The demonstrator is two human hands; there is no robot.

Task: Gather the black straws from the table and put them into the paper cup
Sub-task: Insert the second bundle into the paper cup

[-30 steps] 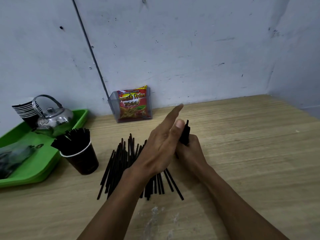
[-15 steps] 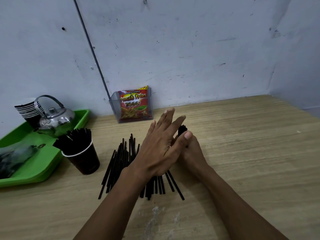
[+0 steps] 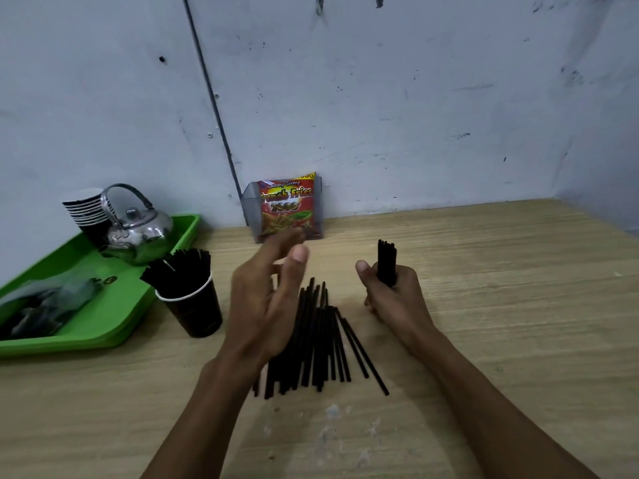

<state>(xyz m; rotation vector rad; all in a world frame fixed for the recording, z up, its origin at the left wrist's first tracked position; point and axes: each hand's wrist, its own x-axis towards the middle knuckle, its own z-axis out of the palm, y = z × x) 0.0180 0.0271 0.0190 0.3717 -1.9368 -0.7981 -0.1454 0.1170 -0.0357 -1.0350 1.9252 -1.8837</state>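
Right hand [image 3: 392,299] grips upright straw bundle [image 3: 386,262]; loose straws [image 3: 318,340] lie left of it, paper cup [image 3: 192,302] farther left.

The motion-blurred left hand [image 3: 266,299] covers part of the loose black straws [image 3: 318,340] on the table. The fist of the right hand [image 3: 390,295] hides the lower part of an upright black straw bundle [image 3: 386,259]. The picture's left edge crops the green plastic tray [image 3: 103,326].

Green tray [image 3: 103,326] at my far left on the wooden table [image 3: 501,305]. On it: steel kettle [image 3: 138,233], handle upright; stack of cups [image 3: 88,210] just behind the kettle; something in clear plastic [image 3: 45,305] at the near end, contents unclear. Snack packet [image 3: 288,207] stands in a clear holder [image 3: 250,216] against the wall [image 3: 415,98]. Black cable [image 3: 211,98] runs down the wall to it.
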